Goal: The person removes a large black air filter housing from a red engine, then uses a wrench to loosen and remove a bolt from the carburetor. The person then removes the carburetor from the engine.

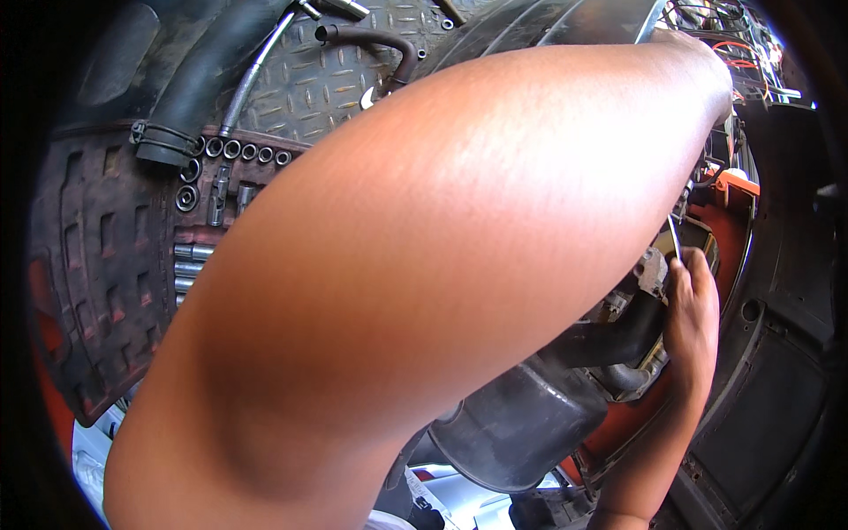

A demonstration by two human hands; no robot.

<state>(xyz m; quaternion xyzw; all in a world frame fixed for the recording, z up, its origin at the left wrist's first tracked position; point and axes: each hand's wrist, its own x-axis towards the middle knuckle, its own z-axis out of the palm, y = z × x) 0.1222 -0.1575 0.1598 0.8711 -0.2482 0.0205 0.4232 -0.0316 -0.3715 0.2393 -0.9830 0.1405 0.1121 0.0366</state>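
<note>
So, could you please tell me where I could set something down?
The patterned metal plate has a bare patch between the metal handle and the curved hose, above the row of sockets. It is crowded around the right hand and its thin tool, with the black pipe and engine parts close by; the left arm hides the middle.

Tool [677, 240], in right fingers [699, 268]: 1
Chrome bar [256, 75], far left of fingers: 1
Bent pipe [375, 37], likewise: 1
Long sockets [194, 251], likewise: 4 visible
</note>
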